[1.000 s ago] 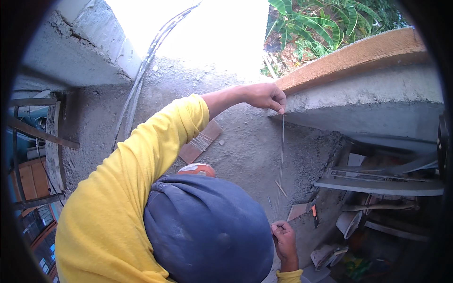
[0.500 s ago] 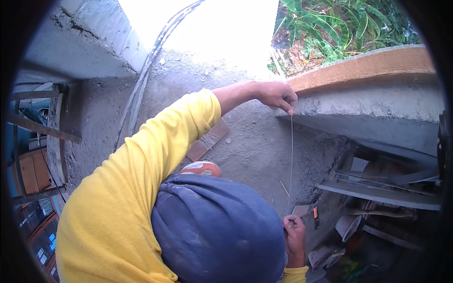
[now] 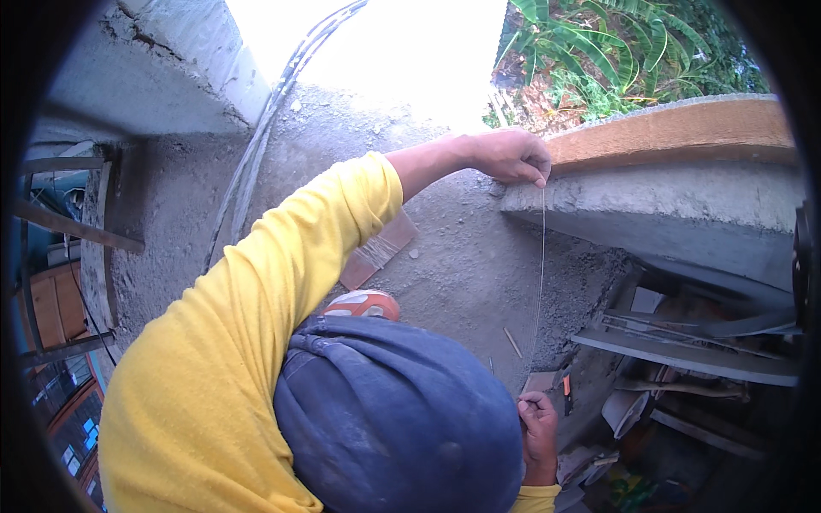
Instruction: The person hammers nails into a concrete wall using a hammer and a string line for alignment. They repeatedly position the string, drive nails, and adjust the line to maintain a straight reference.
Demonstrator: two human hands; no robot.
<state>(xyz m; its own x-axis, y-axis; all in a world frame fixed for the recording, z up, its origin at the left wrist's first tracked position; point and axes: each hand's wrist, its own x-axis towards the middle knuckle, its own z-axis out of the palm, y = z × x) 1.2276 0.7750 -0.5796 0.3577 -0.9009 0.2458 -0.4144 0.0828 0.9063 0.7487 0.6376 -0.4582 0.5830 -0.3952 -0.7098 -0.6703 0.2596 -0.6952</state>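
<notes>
Hands hold thin string, seemingly shifted right of the stick.

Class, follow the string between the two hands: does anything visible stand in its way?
Nothing visible blocks the string between the left hand and right hand, though its lower part looks faint. A thin stick lies on the ground left of it.

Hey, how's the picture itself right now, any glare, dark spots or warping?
Head view: glare burns the top middle to plain white; the lower right sinks into deep shadow; the wooden plank looks bowed, likely from the fisheye lens; black closes in at the corners; the string grows faint toward the right hand.
</notes>
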